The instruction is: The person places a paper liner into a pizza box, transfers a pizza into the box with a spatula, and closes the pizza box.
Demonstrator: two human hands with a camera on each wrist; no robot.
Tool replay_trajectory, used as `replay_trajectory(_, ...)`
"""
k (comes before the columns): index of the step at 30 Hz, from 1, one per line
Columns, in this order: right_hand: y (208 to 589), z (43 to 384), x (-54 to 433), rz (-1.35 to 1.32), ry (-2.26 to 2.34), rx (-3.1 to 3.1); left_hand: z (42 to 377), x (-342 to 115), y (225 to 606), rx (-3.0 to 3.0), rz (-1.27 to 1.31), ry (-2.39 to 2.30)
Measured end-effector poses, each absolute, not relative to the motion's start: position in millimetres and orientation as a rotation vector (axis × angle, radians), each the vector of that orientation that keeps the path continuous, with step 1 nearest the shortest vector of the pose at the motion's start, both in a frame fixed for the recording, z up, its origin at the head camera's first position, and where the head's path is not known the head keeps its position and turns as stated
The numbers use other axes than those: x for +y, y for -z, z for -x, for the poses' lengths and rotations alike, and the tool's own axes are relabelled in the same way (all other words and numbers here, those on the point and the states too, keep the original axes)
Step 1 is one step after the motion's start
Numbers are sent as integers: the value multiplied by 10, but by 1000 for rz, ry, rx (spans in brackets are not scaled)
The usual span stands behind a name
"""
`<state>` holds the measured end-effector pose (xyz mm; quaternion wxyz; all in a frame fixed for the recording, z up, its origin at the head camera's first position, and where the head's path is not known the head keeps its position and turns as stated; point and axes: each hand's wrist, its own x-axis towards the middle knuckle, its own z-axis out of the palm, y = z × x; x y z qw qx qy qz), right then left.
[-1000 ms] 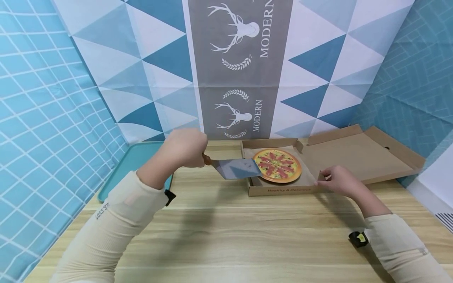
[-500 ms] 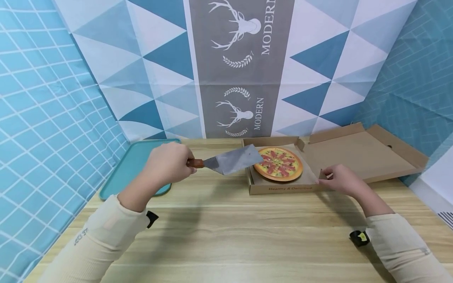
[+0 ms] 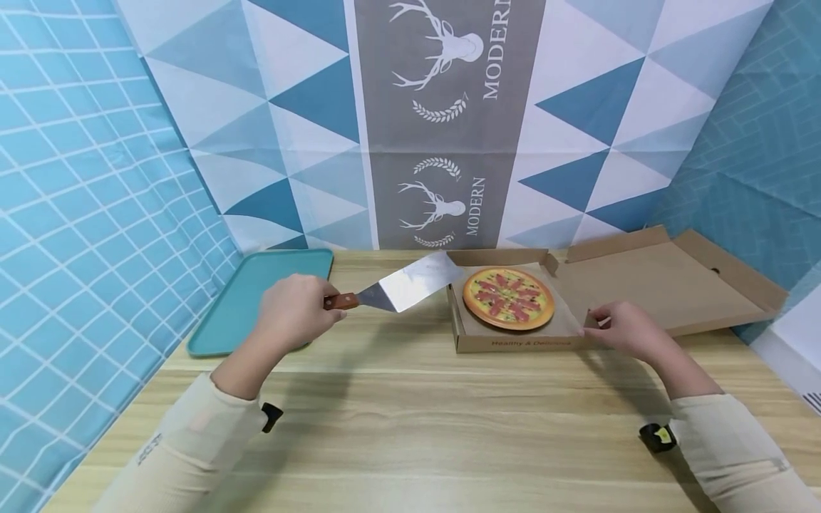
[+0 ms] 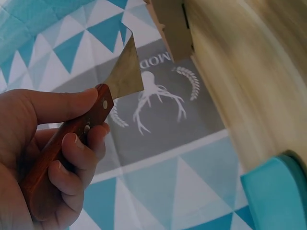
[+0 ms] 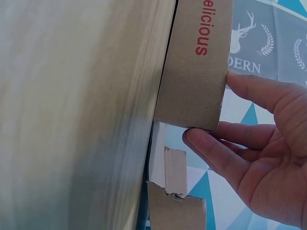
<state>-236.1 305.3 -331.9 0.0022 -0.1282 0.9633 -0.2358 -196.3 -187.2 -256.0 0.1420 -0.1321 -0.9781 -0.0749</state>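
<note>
My left hand grips the wooden handle of a metal spatula, its fingers wrapped round the handle in the left wrist view. The wide blade points up and right, above the table, its tip near the left wall of the cardboard pizza box. A round pizza with red strips on top lies on paper inside the box, apart from the blade. At the box's front right corner, my right hand pinches the cardboard; in the right wrist view the thumb is on the top edge and fingers touch the end.
The box's lid lies folded open to the right. A teal tray sits on the wooden table at the back left, partly behind my left hand. A patterned cloth hangs behind the table.
My left hand has drawn the spatula left, away from the pizza's edge, and its blade has tilted upward. My right hand keeps its hold on the box corner; the pizza stays in the box.
</note>
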Motion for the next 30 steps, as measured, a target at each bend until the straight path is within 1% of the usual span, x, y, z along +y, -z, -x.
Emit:
replay_trajectory(9,3320,2369,3049,424,737,3030,2069,-2125,2681,-2859,258,257)
replay_trajectory(22,3333,2361,3069,391,749,3024,2175,-2508,2796,-2931,99,279)
replay_trajectory(30,3352,2361,3074,392,754,3028,2254,-2709,2864,-3020,-75,294)
